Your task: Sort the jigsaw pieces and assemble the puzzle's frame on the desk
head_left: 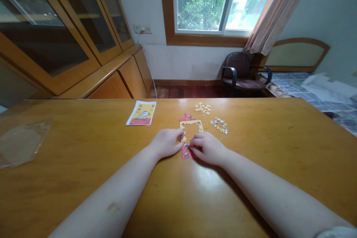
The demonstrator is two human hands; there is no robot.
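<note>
A partly assembled jigsaw puzzle lies flat on the table, a yellow border with a pink lower end around an open middle. My left hand rests at its left edge, thumb and curled forefinger apart, fingertips touching the border. Over the pink lower right part, my right hand has thumb and fingers drawn together on a small puzzle piece, mostly hidden by the fingertips. Loose pink pieces lie just beyond the border. Yellow pieces are heaped farther back, and white patterned pieces lie to the right.
A printed reference picture of a white animal on yellow and pink lies left of the puzzle. At the far left is a clear plastic bag. Beyond the wooden table stand a cabinet, an office chair and a bed.
</note>
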